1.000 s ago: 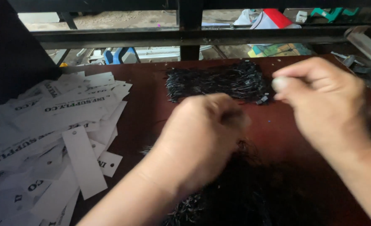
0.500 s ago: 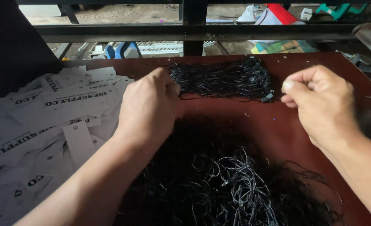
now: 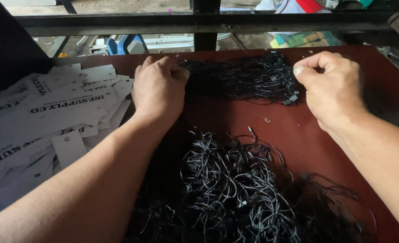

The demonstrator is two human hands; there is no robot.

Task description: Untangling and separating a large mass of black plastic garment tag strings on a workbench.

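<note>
At 9 o'clock: loose heap of white rectangular paper hang tags (image 3: pixel 51 117) with black print, overlapping, on the left part of the dark reddish-brown table (image 3: pixel 280 135). Some tags show a small punched hole.

Left hand (image 3: pixel 158 87), about 11 o'clock from table centre: knuckles up, fingers curled and pinched onto the left end of the flat bundle of black strings (image 3: pixel 242 78). Forearm runs back toward 7 o'clock.

Bundle of black strings lies at 12 o'clock, on the far part of the table, just short of the dark metal rail (image 3: pixel 199 22). Long axis runs 9 to 3 o'clock, strands roughly parallel, spanning between the two hands. Small black fastener ends cluster at its right end, pointing toward 3–4 o'clock.

At 6 o'clock, near edge: larger tangled pile of black-and-white flecked cords (image 3: pixel 235 189), looped with no common direction, apart from the bundle.

Right hand (image 3: pixel 332 87), about 1 o'clock: curled into a loose fist, thumb pressed against forefinger right at the bundle's right end; whether a strand is pinched there, cannot tell.
</note>
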